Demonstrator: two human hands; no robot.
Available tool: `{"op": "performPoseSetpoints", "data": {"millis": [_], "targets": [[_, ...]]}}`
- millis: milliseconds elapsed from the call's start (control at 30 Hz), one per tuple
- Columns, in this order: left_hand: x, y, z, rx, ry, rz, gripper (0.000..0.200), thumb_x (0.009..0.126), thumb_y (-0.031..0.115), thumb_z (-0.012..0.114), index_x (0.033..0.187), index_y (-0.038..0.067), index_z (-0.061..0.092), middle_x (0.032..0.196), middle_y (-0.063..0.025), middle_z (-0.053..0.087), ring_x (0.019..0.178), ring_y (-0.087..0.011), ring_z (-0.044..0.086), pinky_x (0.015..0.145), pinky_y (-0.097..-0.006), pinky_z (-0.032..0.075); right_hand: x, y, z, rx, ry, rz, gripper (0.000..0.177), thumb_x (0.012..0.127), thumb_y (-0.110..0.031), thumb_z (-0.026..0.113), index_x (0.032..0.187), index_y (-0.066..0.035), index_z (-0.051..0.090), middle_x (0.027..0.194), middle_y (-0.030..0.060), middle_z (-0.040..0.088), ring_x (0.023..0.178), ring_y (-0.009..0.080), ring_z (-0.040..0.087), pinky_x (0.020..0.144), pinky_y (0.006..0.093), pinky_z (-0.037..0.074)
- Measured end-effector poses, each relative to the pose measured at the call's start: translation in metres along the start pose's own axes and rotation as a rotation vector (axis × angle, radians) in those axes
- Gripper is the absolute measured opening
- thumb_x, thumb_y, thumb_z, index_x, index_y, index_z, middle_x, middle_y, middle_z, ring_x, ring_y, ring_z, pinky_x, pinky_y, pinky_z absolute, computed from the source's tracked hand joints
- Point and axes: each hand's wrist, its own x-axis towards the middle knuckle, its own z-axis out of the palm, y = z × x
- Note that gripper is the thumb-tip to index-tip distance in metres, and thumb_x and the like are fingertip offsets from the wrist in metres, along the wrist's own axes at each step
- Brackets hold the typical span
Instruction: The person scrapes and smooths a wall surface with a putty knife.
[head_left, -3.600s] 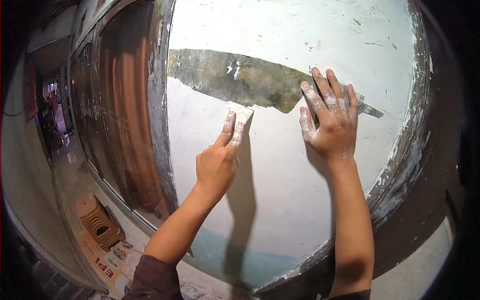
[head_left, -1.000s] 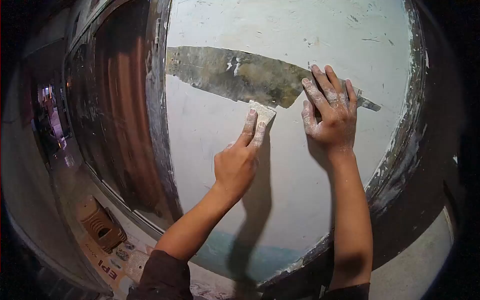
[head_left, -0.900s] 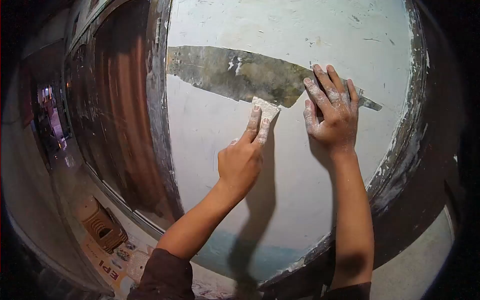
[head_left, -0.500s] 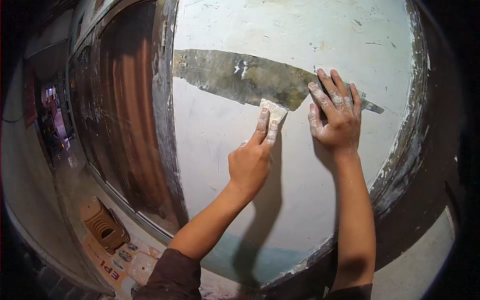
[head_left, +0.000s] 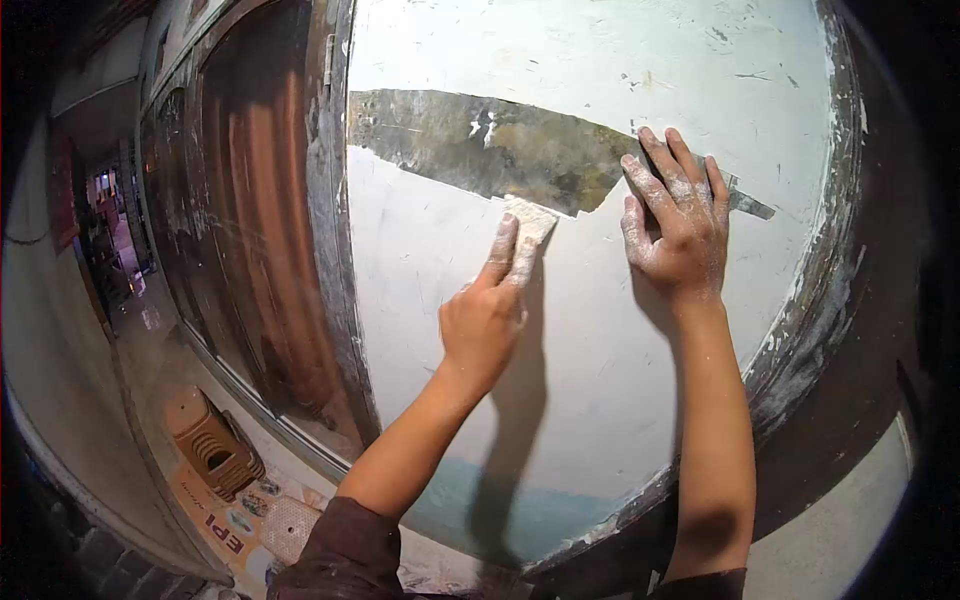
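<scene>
My left hand (head_left: 485,315) grips a putty knife (head_left: 530,222), two dusty fingers stretched along its blade. Pale flakes and powder cover the blade, and its handle is hidden in the hand. The blade's edge meets the ragged lower border of a bare grey-brown patch (head_left: 440,130) in the white painted panel (head_left: 600,370). To the right, my right hand (head_left: 682,230) lies flat on the panel with fingers spread, over the patch's right end. White dust coats its fingers, and it holds nothing.
A worn dark frame (head_left: 800,350) borders the panel on the right. On the left is a dark door with a reddish-brown curtain (head_left: 265,200). Below stand stacked brown plastic stools (head_left: 212,440) and a light perforated stool (head_left: 290,528) on a printed sheet (head_left: 205,505).
My left hand has slid the putty knife leftward along the patch's lower edge. The right hand stays pressed to the panel; the view has shifted slightly.
</scene>
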Motion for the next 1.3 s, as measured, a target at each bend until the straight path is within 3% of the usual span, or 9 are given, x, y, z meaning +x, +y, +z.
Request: {"op": "performPoseSetpoints", "data": {"millis": [467, 567, 633, 767, 833, 933, 1000, 1033, 1300], "targets": [[0.001, -0.062, -0.020, -0.003, 0.003, 0.019, 0.064, 0.079, -0.009, 0.060, 0.138, 0.015, 0.067, 0.155, -0.0041, 0.053, 0.101, -0.0255, 0.074, 0.076, -0.0339, 0.060, 0.001, -0.003, -0.001, -0.022, -0.004, 0.014, 0.037, 0.084, -0.016, 0.069, 0.121, -0.023, 0.074, 0.149, -0.0055, 0.059, 0.146, 0.0163, 0.045, 0.124, 0.0467, 0.028], [0.005, -0.078, -0.012, -0.284, 0.141, 0.186, 0.058, 0.086, -0.014, 0.055, 0.140, 0.007, 0.063, 0.155, -0.0112, 0.053, 0.098, -0.0228, 0.075, 0.070, -0.0321, 0.060, 0.004, -0.003, 0.000, -0.029, 0.001, 0.005, 0.037, 0.085, -0.017, 0.069, 0.121, -0.022, 0.073, 0.149, -0.0051, 0.059, 0.146, 0.0169, 0.046, 0.124, 0.0468, 0.027], [0.007, -0.073, -0.017, -0.656, 0.092, -0.004, 0.057, 0.092, -0.016, 0.050, 0.144, 0.004, 0.059, 0.151, -0.0153, 0.056, 0.093, -0.0161, 0.073, 0.062, -0.0297, 0.059, 0.002, -0.003, -0.002, -0.036, -0.016, 0.000, 0.038, 0.085, -0.016, 0.069, 0.122, -0.022, 0.073, 0.149, -0.0044, 0.060, 0.145, 0.0177, 0.046, 0.124, 0.0469, 0.027], [0.006, -0.082, -0.015, -0.884, 0.102, -0.215, 0.045, 0.104, 0.002, 0.056, 0.149, -0.001, 0.051, 0.100, -0.0130, 0.071, 0.063, -0.0095, 0.064, 0.054, -0.0266, 0.056, -0.004, -0.004, -0.004, -0.037, -0.057, 0.000, 0.046, 0.087, -0.014, 0.067, 0.132, -0.021, 0.068, 0.154, -0.0035, 0.055, 0.148, 0.0184, 0.043, 0.125, 0.0475, 0.023], [0.011, -0.089, -0.021, -0.849, 0.150, -0.264, 0.044, 0.107, 0.011, 0.059, 0.146, -0.006, 0.051, 0.068, -0.0037, 0.063, 0.050, -0.0083, 0.059, 0.052, -0.0259, 0.052, -0.013, -0.003, -0.005, -0.075, -0.116, -0.011, 0.055, 0.089, -0.016, 0.067, 0.143, -0.022, 0.061, 0.160, -0.0024, 0.048, 0.152, 0.0196, 0.037, 0.127, 0.0480, 0.019], [0.020, -0.114, -0.036, -0.765, 0.055, -0.331, 0.039, 0.104, 0.009, 0.061, 0.141, -0.004, 0.058, 0.085, -0.0108, 0.072, 0.066, -0.0120, 0.068, 0.060, -0.0264, 0.055, -0.021, -0.006, -0.013, -0.160, -0.198, -0.002, 0.060, 0.091, -0.021, 0.067, 0.150, -0.022, 0.054, 0.163, -0.0021, 0.043, 0.155, 0.0203, 0.032, 0.127, 0.0505, 0.015], [0.028, -0.136, -0.044, -0.454, 0.374, 0.095, 0.036, 0.100, 0.003, 0.063, 0.136, -0.002, 0.064, 0.114, -0.0171, 0.074, 0.096, -0.0185, 0.074, 0.077, -0.0295, 0.059, -0.019, -0.014, -0.018, -0.190, -0.257, 0.023, 0.063, 0.093, -0.026, 0.066, 0.154, -0.023, 0.048, 0.167, -0.0020, 0.037, 0.156, 0.0207, 0.027, 0.127, 0.0534, 0.012], [0.027, -0.146, -0.053, -0.523, 0.294, 0.004, 0.037, 0.096, -0.002, 0.064, 0.132, 0.000, 0.067, 0.141, -0.0166, 0.064, 0.122, -0.0251, 0.067, 0.094, -0.0338, 0.057, -0.016, -0.020, -0.021, -0.220, -0.294, 0.041, 0.064, 0.094, -0.028, 0.065, 0.156, -0.023, 0.046, 0.168, -0.0014, 0.034, 0.157, 0.0218, 0.026, 0.127, 0.0555, 0.012], [0.052, -0.197, -0.075, -0.073, 0.013, -0.079, 0.051, 0.082, 0.001, 0.066, 0.130, 0.015, 0.072, 0.159, 0.0009, 0.048, 0.114, -0.0302, 0.069, 0.093, -0.0401, 0.056, 0.013, -0.056, 0.016, -0.256, -0.187, 0.101, 0.064, 0.096, -0.030, 0.062, 0.157, -0.023, 0.044, 0.169, -0.0017, 0.031, 0.158, 0.0252, 0.022, 0.126, 0.0588, 0.009]]}}
